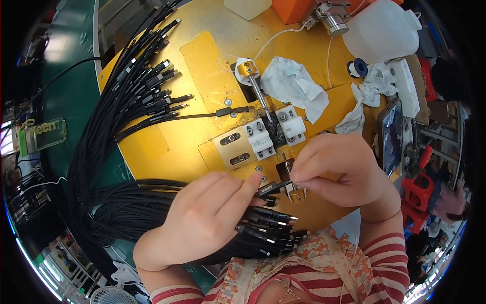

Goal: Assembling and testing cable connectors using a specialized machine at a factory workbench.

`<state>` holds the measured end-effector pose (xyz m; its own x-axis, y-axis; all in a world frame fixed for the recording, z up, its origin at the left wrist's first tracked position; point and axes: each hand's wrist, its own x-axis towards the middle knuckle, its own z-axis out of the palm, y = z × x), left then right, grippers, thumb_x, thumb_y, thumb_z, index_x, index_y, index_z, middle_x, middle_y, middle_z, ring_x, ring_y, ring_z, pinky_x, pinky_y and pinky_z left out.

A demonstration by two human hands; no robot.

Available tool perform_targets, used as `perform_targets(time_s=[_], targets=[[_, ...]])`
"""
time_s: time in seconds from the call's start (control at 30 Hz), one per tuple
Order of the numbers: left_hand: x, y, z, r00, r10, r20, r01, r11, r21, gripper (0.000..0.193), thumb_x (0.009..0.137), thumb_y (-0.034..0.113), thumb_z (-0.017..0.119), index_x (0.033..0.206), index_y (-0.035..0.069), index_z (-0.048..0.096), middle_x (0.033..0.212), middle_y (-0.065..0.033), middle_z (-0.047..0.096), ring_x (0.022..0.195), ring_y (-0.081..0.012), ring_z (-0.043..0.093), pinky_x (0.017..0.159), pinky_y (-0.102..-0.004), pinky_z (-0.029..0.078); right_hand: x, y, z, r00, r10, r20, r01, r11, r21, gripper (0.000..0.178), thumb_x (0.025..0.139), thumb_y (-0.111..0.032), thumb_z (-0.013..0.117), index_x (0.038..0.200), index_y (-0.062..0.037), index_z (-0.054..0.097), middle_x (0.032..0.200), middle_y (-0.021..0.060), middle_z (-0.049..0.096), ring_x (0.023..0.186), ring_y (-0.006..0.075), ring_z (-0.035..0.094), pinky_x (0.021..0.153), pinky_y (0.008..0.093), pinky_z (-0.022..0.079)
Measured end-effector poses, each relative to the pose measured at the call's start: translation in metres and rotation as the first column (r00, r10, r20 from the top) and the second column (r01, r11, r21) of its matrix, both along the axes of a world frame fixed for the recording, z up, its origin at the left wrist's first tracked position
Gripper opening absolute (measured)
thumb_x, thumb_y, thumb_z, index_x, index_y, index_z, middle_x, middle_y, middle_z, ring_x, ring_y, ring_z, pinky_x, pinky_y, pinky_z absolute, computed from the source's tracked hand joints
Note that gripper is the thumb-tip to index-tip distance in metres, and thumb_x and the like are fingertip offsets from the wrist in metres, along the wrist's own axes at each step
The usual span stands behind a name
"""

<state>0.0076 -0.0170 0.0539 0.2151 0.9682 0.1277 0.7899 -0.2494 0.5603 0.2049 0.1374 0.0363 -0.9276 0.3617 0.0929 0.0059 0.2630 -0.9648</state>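
"Black cable connector, quantity 1: where was it?"
"Between left hand and right hand, over the gold work plate, near 2 white blocks."
"What was the grip?"
"Left closed on its left end; right pinched its right end, thumb against finger."

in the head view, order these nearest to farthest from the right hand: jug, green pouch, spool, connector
From the right hand:
1. connector: at its fingertips, on its left
2. spool: beyond it, toward the top of the view
3. jug: past the spool, upper right
4. green pouch: far left of the view
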Motion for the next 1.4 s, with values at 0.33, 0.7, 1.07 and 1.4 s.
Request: perform_targets(time_s=[0.33, 0.7, 1.07, 1.4], targets=[[-0.002, -0.001, -0.029, 0.989, -0.099, 0.112, 0.083, 0.987, 0.139, 0.042, 0.06, 0.002, 0.067, 0.101, -0.006, 0.068, 0.068, -0.0037, 0.047, 0.054, -0.0156, 0.052, 0.046, -0.0286, 0.041, 0.001, -0.004, -0.01, 0.95, 0.185, -0.252, -0.055, 0.892, 0.449, 0.024, 0.07, -0.006, 0.07, 0.092, 0.0022, 0.066, 0.091, 0.0142, 0.064, 0.077, 0.0294, 0.065, 0.066, 0.0362, 0.054], [-0.002, 0.011, -0.039, 0.988, 0.095, -0.123, -0.041, 0.922, 0.385, 0.043, 0.064, 0.005, 0.068, 0.107, 0.0, 0.072, 0.082, -0.0025, 0.057, 0.063, -0.0125, 0.052, 0.054, -0.0231, 0.044, -0.004, 0.005, -0.015, 0.989, -0.085, -0.124, 0.133, 0.882, 0.453, 0.024, 0.068, 0.0, 0.071, 0.092, -0.0008, 0.067, 0.093, 0.0115, 0.067, 0.077, 0.0282, 0.065, 0.066, 0.0347, 0.053], [0.0, 0.014, -0.058, 0.969, 0.121, -0.217, -0.049, 0.949, 0.312, 0.039, 0.072, 0.008, 0.065, 0.11, 0.001, 0.071, 0.096, -0.0057, 0.059, 0.078, -0.0164, 0.056, 0.065, -0.026, 0.048, -0.015, 0.008, -0.022, 0.987, -0.155, 0.049, 0.103, 0.83, 0.548, 0.024, 0.068, 0.004, 0.072, 0.09, -0.0018, 0.064, 0.089, 0.0101, 0.059, 0.08, 0.0286, 0.059, 0.069, 0.0366, 0.048], [0.001, 0.014, -0.059, 0.968, 0.131, -0.214, -0.056, 0.945, 0.321, 0.039, 0.074, 0.008, 0.065, 0.112, 0.001, 0.07, 0.098, -0.0049, 0.058, 0.078, -0.0154, 0.055, 0.064, -0.025, 0.047, -0.013, 0.002, -0.012, 0.979, -0.16, 0.126, 0.04, 0.758, 0.651, 0.021, 0.07, 0.002, 0.069, 0.091, 0.0006, 0.064, 0.089, 0.0102, 0.058, 0.08, 0.0276, 0.059, 0.069, 0.0369, 0.048]])
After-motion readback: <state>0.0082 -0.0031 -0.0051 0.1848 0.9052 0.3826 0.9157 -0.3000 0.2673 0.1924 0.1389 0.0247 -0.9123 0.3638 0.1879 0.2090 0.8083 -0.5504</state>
